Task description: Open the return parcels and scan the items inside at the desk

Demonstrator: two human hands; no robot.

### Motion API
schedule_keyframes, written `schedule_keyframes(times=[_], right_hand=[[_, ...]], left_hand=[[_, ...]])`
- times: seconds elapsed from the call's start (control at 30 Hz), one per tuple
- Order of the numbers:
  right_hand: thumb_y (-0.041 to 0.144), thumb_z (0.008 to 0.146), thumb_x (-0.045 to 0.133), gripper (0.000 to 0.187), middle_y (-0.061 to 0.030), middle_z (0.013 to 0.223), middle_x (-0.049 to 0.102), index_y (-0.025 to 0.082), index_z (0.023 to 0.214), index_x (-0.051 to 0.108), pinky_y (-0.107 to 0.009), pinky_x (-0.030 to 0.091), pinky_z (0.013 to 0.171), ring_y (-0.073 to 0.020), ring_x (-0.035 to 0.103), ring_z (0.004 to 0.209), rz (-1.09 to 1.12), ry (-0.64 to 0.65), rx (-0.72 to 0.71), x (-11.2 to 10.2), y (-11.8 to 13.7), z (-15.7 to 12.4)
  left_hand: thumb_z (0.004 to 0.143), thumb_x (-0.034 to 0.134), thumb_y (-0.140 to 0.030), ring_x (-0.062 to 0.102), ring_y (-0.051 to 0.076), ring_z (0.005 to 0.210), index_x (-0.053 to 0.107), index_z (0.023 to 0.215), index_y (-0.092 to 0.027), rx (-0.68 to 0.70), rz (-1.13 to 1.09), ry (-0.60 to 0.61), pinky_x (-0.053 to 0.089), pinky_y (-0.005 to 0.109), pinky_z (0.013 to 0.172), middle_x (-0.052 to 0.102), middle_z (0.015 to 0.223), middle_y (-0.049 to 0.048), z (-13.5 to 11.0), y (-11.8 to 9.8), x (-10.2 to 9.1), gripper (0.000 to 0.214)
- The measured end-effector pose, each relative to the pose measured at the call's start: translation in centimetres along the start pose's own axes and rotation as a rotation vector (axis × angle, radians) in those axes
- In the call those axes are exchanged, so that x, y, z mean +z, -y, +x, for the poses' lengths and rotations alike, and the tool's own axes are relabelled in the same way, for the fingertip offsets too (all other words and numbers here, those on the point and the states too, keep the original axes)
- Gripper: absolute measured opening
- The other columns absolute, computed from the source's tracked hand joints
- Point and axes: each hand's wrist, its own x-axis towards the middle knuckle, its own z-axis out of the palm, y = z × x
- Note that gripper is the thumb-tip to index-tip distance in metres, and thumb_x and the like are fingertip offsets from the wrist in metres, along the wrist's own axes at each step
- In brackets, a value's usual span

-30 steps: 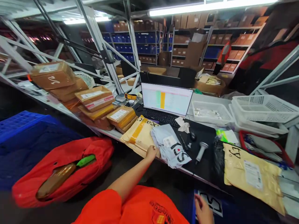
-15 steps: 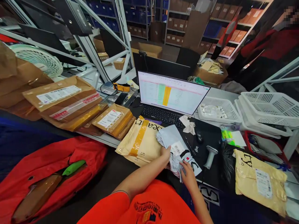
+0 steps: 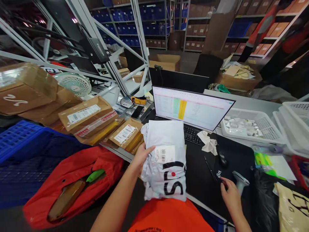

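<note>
Two hands apart: the left hand (image 3: pixel 144 156) clamped on a white poly mailer (image 3: pixel 166 137), the right hand (image 3: pixel 231 195) at a barcode scanner (image 3: pixel 240 181)

The left hand grips the mailer's near-left edge, thumb across the front beside a barcode label (image 3: pixel 164 154). The crumpled mailer stands upright in that grip above the near edge of the black desk (image 3: pixel 200 190), its lower end close to the person's orange shirt (image 3: pixel 170 216). Its black lettering faces the camera.

Well to the right, the right hand rests on a black Logi desk mat (image 3: pixel 231 161), fingers loosely curled and not closed on anything. They sit just beside the scanner's lying body; whether they touch it, I cannot tell. Near that hand lie a black computer mouse (image 3: pixel 223 159), a thin black pen (image 3: pixel 210 169) and a crumpled tissue (image 3: pixel 209 143).

Farther on stand a black keyboard (image 3: pixel 191 135) and a monitor (image 3: pixel 193 108) showing a spreadsheet. To the right is a white plastic basket (image 3: pixel 251 127) holding small packets. At the near right, a yellow mailer (image 3: pixel 294 206) lies beside a black plastic bag (image 3: pixel 264 201).

On the left, brown parcels (image 3: pixel 87 117) are piled along the desk. Nearer, a red bag (image 3: pixel 77 177) lies over a blue crate (image 3: pixel 19 138).
</note>
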Motion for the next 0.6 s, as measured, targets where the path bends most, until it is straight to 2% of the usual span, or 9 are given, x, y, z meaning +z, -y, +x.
schedule_keyframes(times=[0.07,0.13,0.23,0.3,0.37,0.4,0.5,0.6], right_hand=[[0.041,0.084,0.041,0.046,-0.0169,0.111,0.064,0.012,0.11,0.066,-0.044,0.049,0.094,-0.0285,0.062,0.102,-0.038,0.005,-0.07,1.2,0.1,1.9],[0.042,0.086,0.039,0.054,-0.0215,0.122,0.058,0.008,0.124,0.06,-0.047,0.046,0.099,-0.0323,0.056,0.115,-0.109,-0.029,-0.062,2.0,-0.1,4.1],[0.048,0.088,0.041,0.066,-0.0272,0.138,0.045,0.004,0.137,0.047,-0.053,0.037,0.106,-0.0389,0.044,0.13,-0.176,-0.127,0.052,2.6,-1.2,7.8],[0.052,0.088,0.043,0.072,-0.0287,0.142,0.042,0.003,0.14,0.044,-0.056,0.035,0.107,-0.0419,0.041,0.132,-0.178,-0.18,0.142,3.1,-2.1,10.2],[0.056,0.087,0.044,0.076,-0.029,0.142,0.042,0.004,0.142,0.043,-0.057,0.037,0.104,-0.0438,0.044,0.129,-0.179,-0.179,0.198,3.8,-2.8,12.0],[0.057,0.087,0.045,0.077,-0.0287,0.141,0.043,0.005,0.143,0.043,-0.057,0.039,0.101,-0.0443,0.046,0.127,-0.189,-0.164,0.202,4.2,-3.0,12.7],[0.055,0.087,0.046,0.073,-0.0268,0.139,0.048,0.008,0.142,0.047,-0.056,0.044,0.096,-0.0436,0.051,0.121,-0.258,-0.142,0.147,5.2,-3.4,13.8],[0.05,0.087,0.047,0.064,-0.022,0.139,0.05,0.013,0.14,0.053,-0.052,0.046,0.093,-0.0403,0.055,0.117,-0.317,-0.183,0.069,5.7,-3.9,14.1]], left_hand=[[0.051,0.089,-0.057,0.071,0.032,0.098,0.068,0.107,-0.011,0.009,0.132,0.0,0.057,0.044,0.088,0.076,0.107,0.0137,0.6,-2.2,-2.8,0.075],[0.051,0.088,-0.057,0.07,0.031,0.095,0.069,0.102,-0.012,0.024,0.272,0.056,0.057,0.043,0.088,0.076,0.102,0.011,1.7,-4.5,-5.1,0.071],[0.053,0.086,-0.054,0.069,0.027,0.089,0.069,0.096,-0.013,-0.008,0.427,0.242,0.057,0.041,0.085,0.076,0.095,0.0067,4.2,-7.2,-6.2,0.062],[0.052,0.087,-0.052,0.068,0.026,0.086,0.07,0.092,-0.014,-0.083,0.479,0.419,0.057,0.038,0.082,0.076,0.092,0.0048,6.0,-7.7,-5.2,0.058],[0.047,0.089,-0.047,0.068,0.025,0.082,0.07,0.086,-0.016,-0.168,0.529,0.572,0.056,0.035,0.078,0.075,0.087,0.0027,7.5,-6.8,-3.4,0.053],[0.045,0.09,-0.044,0.067,0.025,0.079,0.07,0.081,-0.018,-0.191,0.566,0.608,0.056,0.034,0.076,0.074,0.082,0.0014,8.0,-5.8,-2.3,0.05],[0.044,0.091,-0.039,0.065,0.023,0.067,0.065,0.07,-0.021,-0.124,0.696,0.548,0.055,0.032,0.072,0.069,0.067,-0.0006,8.6,-2.2,0.6,0.04],[0.06,0.085,-0.031,0.069,0.028,0.081,0.067,0.079,-0.022,0.063,0.893,0.441,0.054,0.035,0.082,0.072,0.082,0.006,7.5,0.5,2.6,0.028]])
